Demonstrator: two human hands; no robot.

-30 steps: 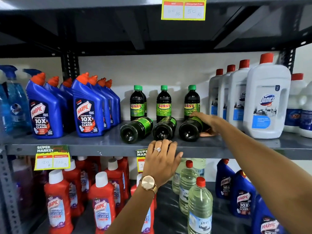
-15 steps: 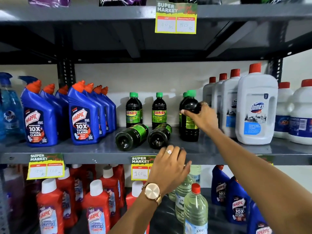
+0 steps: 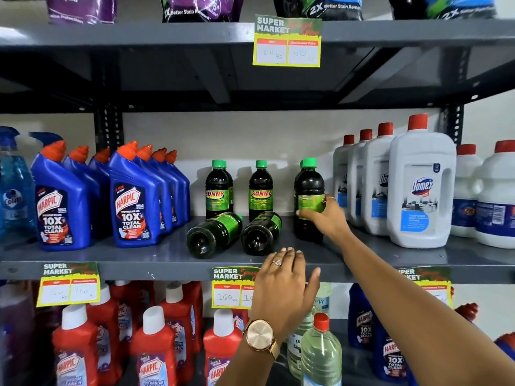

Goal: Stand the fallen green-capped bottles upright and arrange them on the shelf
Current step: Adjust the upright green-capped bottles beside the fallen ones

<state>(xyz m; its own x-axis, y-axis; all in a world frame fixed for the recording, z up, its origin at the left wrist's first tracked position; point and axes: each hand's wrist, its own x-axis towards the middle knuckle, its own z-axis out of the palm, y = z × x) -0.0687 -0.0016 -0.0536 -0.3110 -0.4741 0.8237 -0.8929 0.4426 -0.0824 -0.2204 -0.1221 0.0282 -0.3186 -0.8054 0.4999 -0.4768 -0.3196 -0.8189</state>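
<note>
Middle shelf (image 3: 167, 257), left to right: two fallen bottles (image 3: 213, 235) still lying down, yours to stand; your left hand (image 3: 284, 285) open on the shelf edge; your right hand (image 3: 323, 218) gripping the upright bottle (image 3: 308, 196), one done
</note>
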